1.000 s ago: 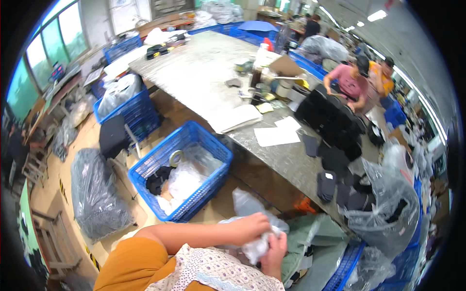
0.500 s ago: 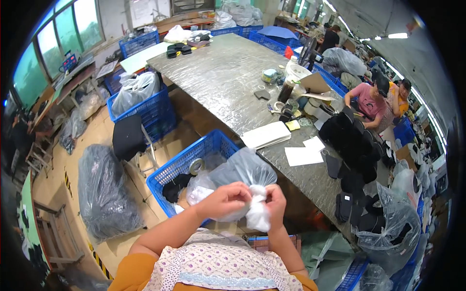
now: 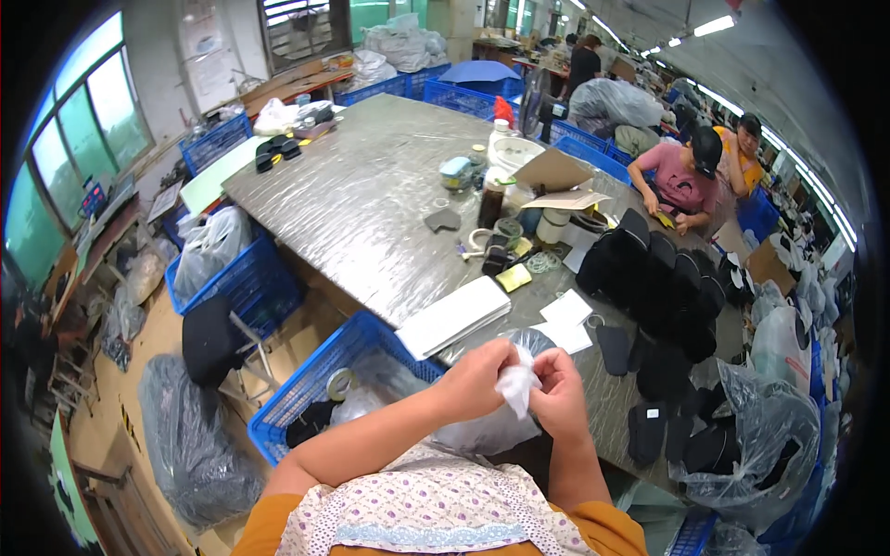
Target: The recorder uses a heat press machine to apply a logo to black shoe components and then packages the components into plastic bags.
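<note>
Both my hands are closed on the bunched neck of a translucent plastic bag [image 3: 487, 435] near the table's front edge. My left hand [image 3: 475, 380] pinches the gathered plastic from the left. My right hand [image 3: 560, 397] grips it from the right, and a white twisted end pokes out between the two. The bag's body hangs below my hands, partly hidden by my left forearm; its contents cannot be made out. Behind that forearm stands a blue plastic basket [image 3: 369, 330] holding a roll of tape [image 3: 340, 384], something black and more clear plastic.
On the big table [image 3: 362, 222] lie a white paper stack [image 3: 454, 317], white sheets, dark bottles and many black padded pieces [image 3: 649, 278]. At right sits an open clear bag [image 3: 760, 445] of black items. A black chair [image 3: 215, 338] and filled grey bag [image 3: 190, 445] stand left. Two people sit across at right.
My view has turned to the right and up. Both hands, with the bag's neck between them, have moved nearer the table edge and the paper stack.
</note>
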`<state>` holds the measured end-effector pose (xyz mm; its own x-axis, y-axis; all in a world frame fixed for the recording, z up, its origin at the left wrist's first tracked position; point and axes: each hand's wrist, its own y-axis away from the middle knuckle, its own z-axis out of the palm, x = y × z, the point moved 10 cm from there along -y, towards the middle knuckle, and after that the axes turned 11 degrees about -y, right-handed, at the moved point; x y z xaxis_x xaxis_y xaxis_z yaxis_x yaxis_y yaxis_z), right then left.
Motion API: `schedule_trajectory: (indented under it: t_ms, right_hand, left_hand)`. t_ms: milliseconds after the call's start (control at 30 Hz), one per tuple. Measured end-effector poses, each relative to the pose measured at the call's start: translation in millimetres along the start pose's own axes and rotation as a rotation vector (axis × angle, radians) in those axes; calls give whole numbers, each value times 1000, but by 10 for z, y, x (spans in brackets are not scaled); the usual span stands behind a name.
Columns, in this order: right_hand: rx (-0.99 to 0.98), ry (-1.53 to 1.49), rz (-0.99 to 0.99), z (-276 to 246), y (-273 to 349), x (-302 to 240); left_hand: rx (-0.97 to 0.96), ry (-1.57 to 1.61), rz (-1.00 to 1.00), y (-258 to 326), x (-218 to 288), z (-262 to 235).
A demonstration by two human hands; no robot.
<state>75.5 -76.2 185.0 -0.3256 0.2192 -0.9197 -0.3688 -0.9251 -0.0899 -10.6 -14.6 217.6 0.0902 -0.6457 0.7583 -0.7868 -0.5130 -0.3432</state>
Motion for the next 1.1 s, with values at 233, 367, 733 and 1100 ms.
schedule_trajectory:
  t_ms: [233, 367, 733, 1100]
  right_hand:
    - [328, 671, -270, -862, -571, -200]
    - [117, 363, 110, -1307, -912, 268]
    - [-165, 579, -63, -1262, -1059, 77]
    - [374, 760, -299, -1383, -753, -78]
  left_hand:
    - [-342, 627, -400, -701, -756, 865]
    - [-299, 605, -513, -889, -1014, 1105]
    - [-219, 57, -445, -1142, -1300, 1303]
    - [-257, 689, -742, -935, -1246, 1433]
